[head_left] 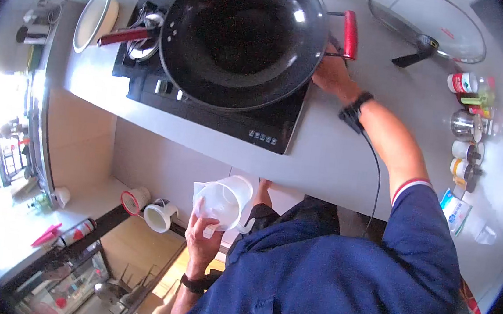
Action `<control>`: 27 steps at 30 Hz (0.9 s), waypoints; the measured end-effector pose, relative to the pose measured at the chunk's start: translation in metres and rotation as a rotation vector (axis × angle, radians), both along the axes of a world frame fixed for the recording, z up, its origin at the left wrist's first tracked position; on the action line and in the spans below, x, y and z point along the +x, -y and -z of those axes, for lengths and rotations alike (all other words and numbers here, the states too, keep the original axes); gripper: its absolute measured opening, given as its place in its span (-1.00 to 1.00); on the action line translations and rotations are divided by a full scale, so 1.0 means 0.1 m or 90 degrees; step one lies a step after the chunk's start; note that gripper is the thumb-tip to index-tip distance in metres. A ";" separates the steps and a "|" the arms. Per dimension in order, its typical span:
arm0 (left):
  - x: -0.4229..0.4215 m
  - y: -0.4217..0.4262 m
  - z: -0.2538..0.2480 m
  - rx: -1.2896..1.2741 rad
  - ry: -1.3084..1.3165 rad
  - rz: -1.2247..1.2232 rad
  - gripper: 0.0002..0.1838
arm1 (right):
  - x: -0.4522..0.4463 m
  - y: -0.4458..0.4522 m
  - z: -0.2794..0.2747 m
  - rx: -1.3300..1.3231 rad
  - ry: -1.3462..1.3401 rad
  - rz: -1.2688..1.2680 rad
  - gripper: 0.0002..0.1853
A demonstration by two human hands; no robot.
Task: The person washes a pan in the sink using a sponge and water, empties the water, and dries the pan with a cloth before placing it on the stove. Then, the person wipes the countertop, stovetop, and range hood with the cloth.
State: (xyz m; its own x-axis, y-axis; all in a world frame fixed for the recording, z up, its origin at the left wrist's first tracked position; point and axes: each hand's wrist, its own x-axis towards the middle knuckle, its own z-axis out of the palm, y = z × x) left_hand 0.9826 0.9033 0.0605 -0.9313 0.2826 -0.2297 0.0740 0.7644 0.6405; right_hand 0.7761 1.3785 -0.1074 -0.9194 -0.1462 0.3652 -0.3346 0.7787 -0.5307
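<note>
My left hand [202, 239] is closed on a translucent plastic measuring jug [232, 195], held in front of the counter with its mouth facing up. Fingers press against the jug's side, and its handle sticks out at the lower right. A large black wok [239, 39] sits on the black hob [207, 115]. At the wok's right edge, just below its red loop handle [350, 35], is my right hand [336, 77]. Its fingertips are hidden behind the rim and handle, so their grip does not show.
A glass lid [428, 22] lies on the grey counter at the upper right. Several seasoning jars [466, 124] line the right side. A white basin [94, 21] stands left of the hob. Below left is an open drawer [131, 255] with utensils.
</note>
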 end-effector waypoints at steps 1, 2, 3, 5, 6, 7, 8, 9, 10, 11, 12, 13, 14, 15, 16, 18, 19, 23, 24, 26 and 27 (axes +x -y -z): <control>0.01 0.09 0.02 0.005 0.004 -0.010 -0.75 | 0.20 0.10 0.08 0.098 0.022 0.041 -0.50; 0.01 0.19 0.03 0.011 0.009 -0.019 -0.75 | 0.41 0.24 0.13 0.197 0.044 0.083 -0.49; 0.00 0.27 0.04 0.018 0.010 -0.027 -0.75 | 0.65 0.41 0.12 0.189 0.052 0.100 -0.48; 0.00 0.41 0.08 0.030 0.012 -0.043 -0.75 | 1.07 0.77 -0.06 0.193 0.078 0.113 -0.49; 0.00 0.49 0.09 0.035 0.018 -0.048 -0.75 | 1.22 0.98 -0.17 0.204 0.098 0.113 -0.49; -0.01 0.56 0.12 0.041 0.023 -0.051 -0.76 | 1.34 1.15 -0.22 0.193 0.107 0.089 -0.49; -0.02 0.62 0.14 0.046 0.028 -0.051 -0.76 | 1.45 1.32 -0.25 0.181 0.116 0.067 -0.49; -0.05 0.65 0.12 0.048 0.030 -0.049 -0.76 | 1.51 1.50 -0.30 0.175 0.137 0.079 -0.48; -0.07 0.68 0.11 0.052 0.030 -0.053 -0.76 | 1.50 1.65 -0.29 0.188 0.114 0.064 -0.49; -0.08 0.71 0.11 0.056 0.031 -0.055 -0.76 | 1.47 1.81 -0.26 0.171 0.118 0.032 -0.51; -0.09 0.75 0.10 0.058 0.031 -0.055 -0.77 | 1.39 2.01 -0.31 0.166 0.120 -0.019 -0.52; -0.10 0.80 0.12 0.065 0.026 -0.045 -0.77 | 1.31 2.22 -0.23 0.110 0.090 -0.045 -0.51; -0.09 0.85 0.10 0.047 0.009 -0.044 -0.76 | 1.23 2.47 -0.19 0.110 0.091 -0.048 -0.50; -0.07 0.87 0.07 0.041 -0.007 -0.030 -0.75 | 1.11 2.64 -0.14 0.043 0.057 -0.078 -0.49; -0.08 0.87 0.12 0.049 -0.022 -0.007 -0.74 | 0.98 2.78 -0.35 0.004 0.100 -0.102 -0.49; -0.04 0.98 0.21 0.080 0.016 -0.067 -0.77 | 0.89 3.13 -0.16 0.019 0.117 -0.086 -0.46; -0.06 0.99 0.15 0.068 -0.026 -0.029 -0.78 | 0.90 3.25 -0.07 0.036 0.098 -0.065 -0.45; -0.14 0.97 0.01 0.049 -0.037 0.000 -0.79 | 1.29 3.06 0.05 0.083 0.095 -0.115 -0.43; -0.19 0.88 -0.07 0.048 -0.035 0.014 -0.79 | 1.49 2.93 0.10 0.086 0.079 -0.103 -0.43; -0.24 0.69 -0.16 0.044 -0.029 0.036 -0.78 | 1.93 2.55 0.11 0.105 0.095 -0.105 -0.45; -0.29 0.60 -0.17 0.055 -0.052 0.073 -0.78 | 2.15 2.34 0.07 0.095 0.118 -0.089 -0.47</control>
State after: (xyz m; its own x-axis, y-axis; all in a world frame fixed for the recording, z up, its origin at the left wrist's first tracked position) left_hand 0.9536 0.8430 0.0774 -0.9065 0.4035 -0.1243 0.2122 0.6898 0.6922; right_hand 0.9915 1.1447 -0.1147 -0.9356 -0.3157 0.1578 -0.3522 0.8057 -0.4762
